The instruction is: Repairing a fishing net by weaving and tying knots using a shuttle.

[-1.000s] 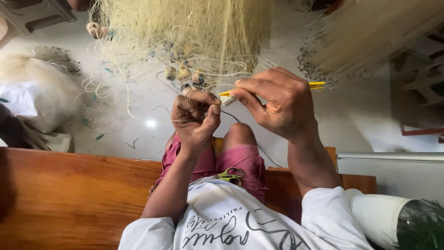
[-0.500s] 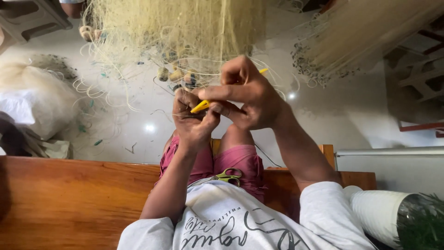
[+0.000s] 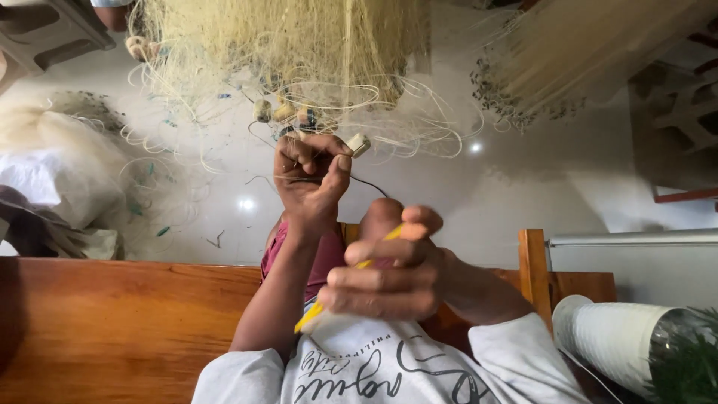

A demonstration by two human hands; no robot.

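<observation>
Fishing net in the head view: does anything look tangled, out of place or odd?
Yes. Loose pale loops spill from the fishing net onto the floor, untidy rather than damaged. The whole view appears upside down.

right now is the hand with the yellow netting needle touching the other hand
Apart: the head view shows the right hand, holding the yellow needle, drawn back with clear space below the left hand.

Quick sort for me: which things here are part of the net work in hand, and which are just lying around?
In hand:
left hand pinching a small pale float and dark line
right hand holding the yellow netting needle
pale fishing net

Lying about:
white bundle
wooden bench
white roll
</observation>
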